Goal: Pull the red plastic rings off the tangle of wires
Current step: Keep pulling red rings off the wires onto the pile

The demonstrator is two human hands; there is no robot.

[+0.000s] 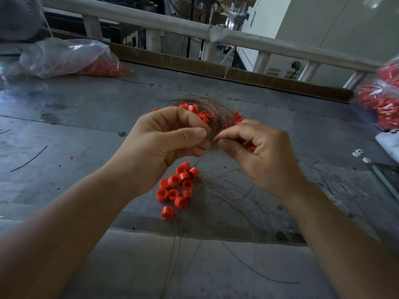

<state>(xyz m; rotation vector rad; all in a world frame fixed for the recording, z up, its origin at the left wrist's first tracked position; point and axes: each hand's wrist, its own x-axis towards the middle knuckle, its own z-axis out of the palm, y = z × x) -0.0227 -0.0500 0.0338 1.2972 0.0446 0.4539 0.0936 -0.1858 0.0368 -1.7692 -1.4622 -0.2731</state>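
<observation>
Coppery tangle of wires, held up off the table just above frame centre, toward 12 o'clock. Long axis curved: up from the pinch point, then arcing over toward 10 o'clock, with stray ends fanning out to 2 o'clock. Many red plastic rings threaded along the inner side of the arc.

Lower end clamped from 9 o'clock by the left hand, thumb and forefinger pressed together on the strands. From 3 o'clock, right hand pinching into the tangle at the same spot. Whether on a strand or a ring, too small to tell. A glimpse of red inside its curled fingers.

Judged mid-task, with the stripping step in hand. Next move likely calling for a firm anchor at the left and a pull toward 3 o'clock — along the wire, not across it.

At 6 o'clock, freed rings heaped on the grey table among loose strands. Bags of red parts at 10 and 3 o'clock.
</observation>
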